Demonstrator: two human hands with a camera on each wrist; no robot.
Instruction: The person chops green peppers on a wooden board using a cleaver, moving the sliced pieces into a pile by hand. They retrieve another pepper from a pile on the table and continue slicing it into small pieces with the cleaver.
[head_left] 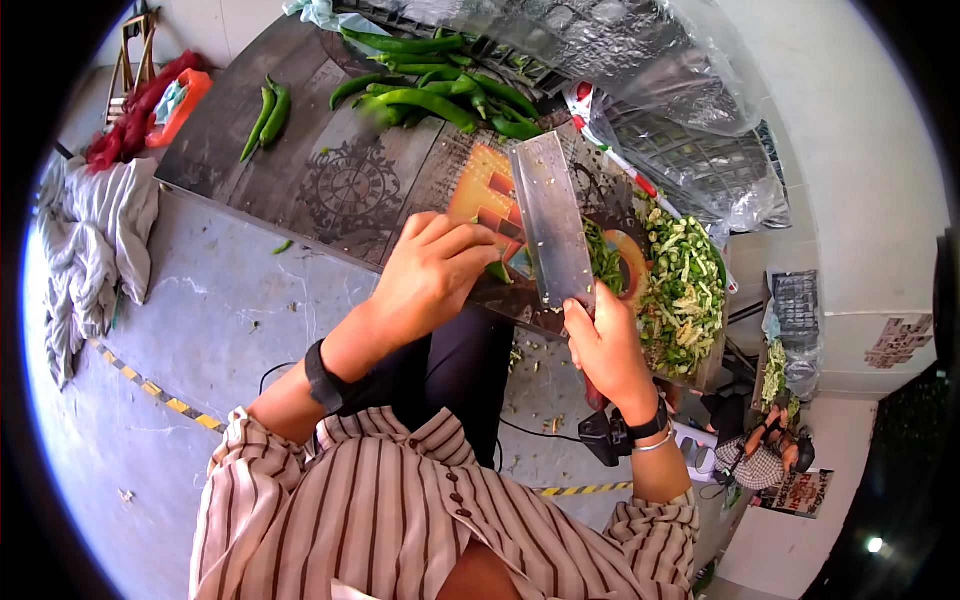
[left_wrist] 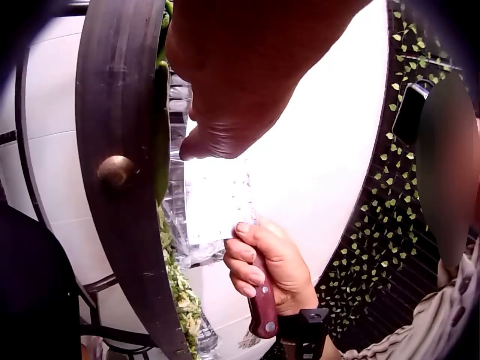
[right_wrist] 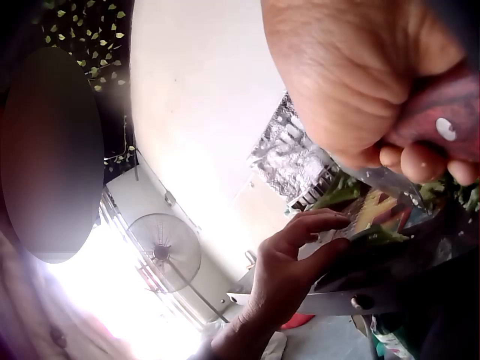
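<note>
My right hand (head_left: 608, 345) grips the dark red riveted handle (left_wrist: 264, 304) of a cleaver. Its broad blade (head_left: 553, 220), flecked with green bits, is raised in front of the cutting board (head_left: 484, 185). To the left of the blade, the bent fingers and thumb of my left hand (head_left: 435, 270) pinch a piece of green chili pepper (head_left: 499, 271). That piece shows at the fingertips in the right wrist view too, over the board. Chopped pepper (head_left: 605, 258) lies just right of the blade, partly hidden behind it.
Whole green peppers (head_left: 440, 88) are heaped at the table's back, two more (head_left: 268, 118) lying left. A big pile of chopped pepper (head_left: 685, 290) covers the right end. Plastic-wrapped crates (head_left: 690, 140) stand behind the dark table (head_left: 230, 140). Another person (head_left: 755, 445) is at far right.
</note>
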